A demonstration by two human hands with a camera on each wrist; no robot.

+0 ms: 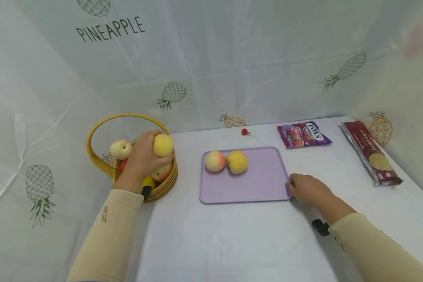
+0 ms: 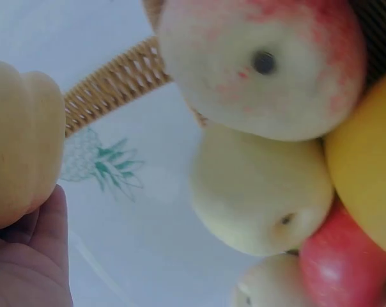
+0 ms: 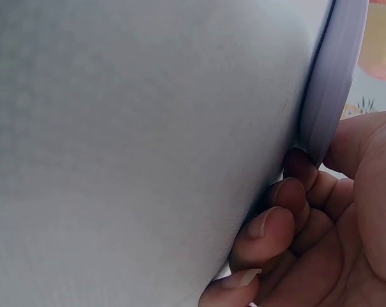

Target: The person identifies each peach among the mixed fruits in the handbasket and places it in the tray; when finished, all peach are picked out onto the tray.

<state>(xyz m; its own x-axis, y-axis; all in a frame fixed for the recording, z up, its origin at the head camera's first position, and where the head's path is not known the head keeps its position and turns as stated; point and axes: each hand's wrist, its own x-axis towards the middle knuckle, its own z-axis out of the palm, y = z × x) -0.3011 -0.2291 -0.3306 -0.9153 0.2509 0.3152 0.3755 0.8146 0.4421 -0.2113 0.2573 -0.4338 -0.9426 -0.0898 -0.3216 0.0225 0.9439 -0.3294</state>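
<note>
My left hand (image 1: 142, 157) grips a yellow peach (image 1: 163, 145) above the wicker basket (image 1: 168, 187). In the left wrist view this peach (image 2: 23, 147) shows a groove, with fingers beneath it. Inside the basket are a pale pear-like fruit (image 1: 121, 149), a red-and-white fruit (image 1: 162, 172) and other fruit, partly covered by the hand. On the right, my right hand (image 1: 308, 190) pinches the near right corner of the lilac tray (image 1: 264, 182), its thumb and fingers at the rim (image 3: 333, 83). The tray bears a pinkish peach (image 1: 215, 161) and a yellow lobed fruit (image 1: 237, 162).
Behind the tray lies a small red cherry-like piece (image 1: 244, 132) with a stem. A purple candy bag (image 1: 304, 134) rests at the back right, and a long maroon packet (image 1: 371, 153) lies along the right edge. The basket's tall handle (image 1: 127, 115) arches over the fruit.
</note>
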